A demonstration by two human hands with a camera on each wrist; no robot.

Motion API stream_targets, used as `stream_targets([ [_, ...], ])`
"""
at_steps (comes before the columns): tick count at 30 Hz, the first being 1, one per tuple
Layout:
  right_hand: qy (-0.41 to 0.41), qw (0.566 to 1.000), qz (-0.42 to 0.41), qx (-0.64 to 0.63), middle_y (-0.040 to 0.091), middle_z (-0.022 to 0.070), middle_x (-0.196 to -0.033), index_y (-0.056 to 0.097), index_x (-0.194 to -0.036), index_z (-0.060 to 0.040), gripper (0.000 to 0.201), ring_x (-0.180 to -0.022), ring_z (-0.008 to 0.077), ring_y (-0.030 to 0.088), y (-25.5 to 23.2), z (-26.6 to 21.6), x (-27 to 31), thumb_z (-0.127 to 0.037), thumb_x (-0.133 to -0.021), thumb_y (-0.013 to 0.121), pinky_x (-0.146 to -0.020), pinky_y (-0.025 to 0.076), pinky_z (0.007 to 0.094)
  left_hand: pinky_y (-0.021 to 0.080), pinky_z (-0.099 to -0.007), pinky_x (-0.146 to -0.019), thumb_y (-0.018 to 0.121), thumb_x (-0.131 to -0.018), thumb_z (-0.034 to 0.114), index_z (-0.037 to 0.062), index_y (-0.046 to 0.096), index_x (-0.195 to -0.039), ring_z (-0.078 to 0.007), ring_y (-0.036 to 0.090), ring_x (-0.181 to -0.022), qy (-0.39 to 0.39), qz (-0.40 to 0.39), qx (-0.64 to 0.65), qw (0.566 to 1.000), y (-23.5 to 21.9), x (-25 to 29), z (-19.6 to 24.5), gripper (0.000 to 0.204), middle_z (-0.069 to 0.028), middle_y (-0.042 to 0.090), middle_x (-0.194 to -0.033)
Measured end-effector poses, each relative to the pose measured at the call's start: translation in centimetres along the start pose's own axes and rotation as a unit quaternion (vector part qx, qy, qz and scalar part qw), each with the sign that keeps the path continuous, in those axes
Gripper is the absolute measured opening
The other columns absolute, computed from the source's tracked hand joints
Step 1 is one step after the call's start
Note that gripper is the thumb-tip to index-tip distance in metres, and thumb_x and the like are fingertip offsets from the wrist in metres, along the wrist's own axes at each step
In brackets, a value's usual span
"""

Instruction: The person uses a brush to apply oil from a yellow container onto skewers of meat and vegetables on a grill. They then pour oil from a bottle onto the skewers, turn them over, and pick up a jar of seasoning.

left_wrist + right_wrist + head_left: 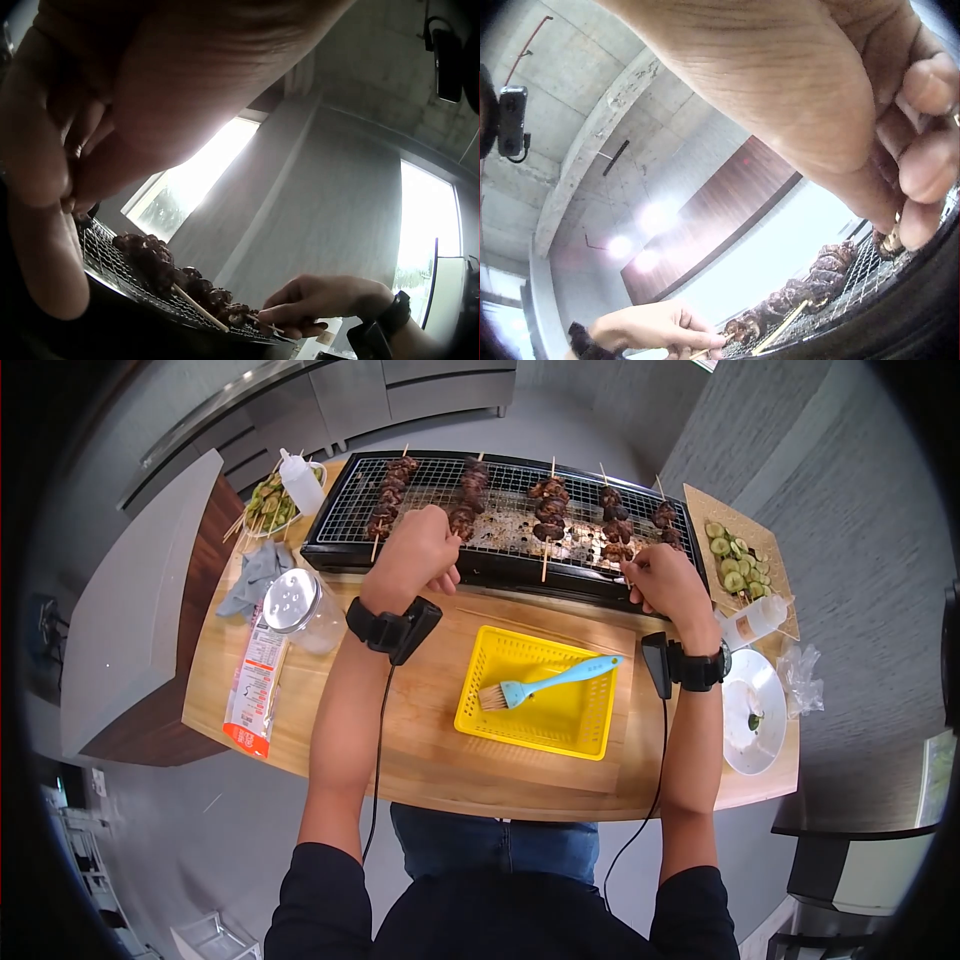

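Observation:
Five meat skewers lie across the wire grate of a black grill (480, 568). My left hand (415, 555) pinches the near stick end of the second skewer (473, 485) from the left; in the left wrist view that hand (150, 90) has thumb and finger closed on a thin stick. At the fourth skewer (614, 512), my right hand (668, 585) pinches the near stick end. The right wrist view shows the right hand (802, 82) close up, fingers curled, its stick mostly hidden. Untouched between the hands is the middle skewer (549, 500).
A yellow basket (468, 690) holds a blue-handled brush (570, 674). At left are vegetable skewers (268, 505), a squeeze bottle (301, 482), grey cloth (258, 577), a lidded jar (318, 622) and a packet (256, 685). At right are sliced vegetables (735, 565), another bottle (757, 621) and a white plate (750, 748).

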State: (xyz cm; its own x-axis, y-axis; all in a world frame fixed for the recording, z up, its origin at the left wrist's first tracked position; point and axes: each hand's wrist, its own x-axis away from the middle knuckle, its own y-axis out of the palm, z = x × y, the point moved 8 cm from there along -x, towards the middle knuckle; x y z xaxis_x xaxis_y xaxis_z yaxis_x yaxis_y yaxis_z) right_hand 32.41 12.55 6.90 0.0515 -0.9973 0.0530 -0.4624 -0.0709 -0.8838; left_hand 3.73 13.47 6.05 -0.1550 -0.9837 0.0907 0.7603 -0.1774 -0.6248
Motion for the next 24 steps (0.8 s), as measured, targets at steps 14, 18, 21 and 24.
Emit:
stream_targets([
  [14,0.017,1.0,-0.008,0.019,0.067,0.0057,-0.061,0.072,-0.082,0.0,0.027,-0.05,0.0163,0.064,0.1,0.2,-0.1,-0.022,-0.091,0.06,-0.056,0.052,0.0316,0.051,-0.0262,-0.042,0.053,-0.094,0.011,-0.0102,0.061,-0.075,-0.0177,0.067,-0.049,-0.039,0.014,-0.055,0.998,-1.6,-0.4,-1.7,0.03,-0.0151,0.067,-0.062],
  [18,0.013,1.0,-0.008,0.016,0.067,0.006,-0.061,0.072,-0.081,0.0002,0.027,-0.05,0.0165,0.064,0.1,0.2,-0.1,-0.022,-0.091,0.06,-0.056,0.052,0.0318,0.052,-0.0279,-0.046,0.052,-0.094,0.01,-0.0098,0.062,-0.074,-0.0189,0.067,-0.05,-0.055,0.021,-0.079,0.995,-1.8,-0.4,-1.9,0.03,-0.0146,0.067,-0.062],
  [21,0.015,1.0,-0.008,0.017,0.067,0.006,-0.061,0.072,-0.081,0.0002,0.027,-0.05,0.0165,0.064,0.1,0.2,-0.1,-0.022,-0.091,0.061,-0.056,0.052,0.0317,0.054,-0.0291,-0.05,0.052,-0.093,0.009,-0.0097,0.063,-0.074,-0.0197,0.068,-0.052,-0.064,0.026,-0.087,0.994,-1.9,-0.5,-2.1,0.029,-0.0138,0.067,-0.062],
  [24,0.014,1.0,-0.006,0.014,0.067,0.006,-0.061,0.072,-0.081,0.0003,0.027,-0.05,0.0166,0.064,0.1,0.3,-0.1,-0.022,-0.091,0.061,-0.055,0.052,0.0315,0.052,-0.028,-0.047,0.051,-0.095,0.01,-0.0096,0.062,-0.074,-0.0187,0.067,-0.05,-0.062,0.027,-0.085,0.994,-1.9,-0.5,-2.2,0.031,-0.0146,0.067,-0.062],
])
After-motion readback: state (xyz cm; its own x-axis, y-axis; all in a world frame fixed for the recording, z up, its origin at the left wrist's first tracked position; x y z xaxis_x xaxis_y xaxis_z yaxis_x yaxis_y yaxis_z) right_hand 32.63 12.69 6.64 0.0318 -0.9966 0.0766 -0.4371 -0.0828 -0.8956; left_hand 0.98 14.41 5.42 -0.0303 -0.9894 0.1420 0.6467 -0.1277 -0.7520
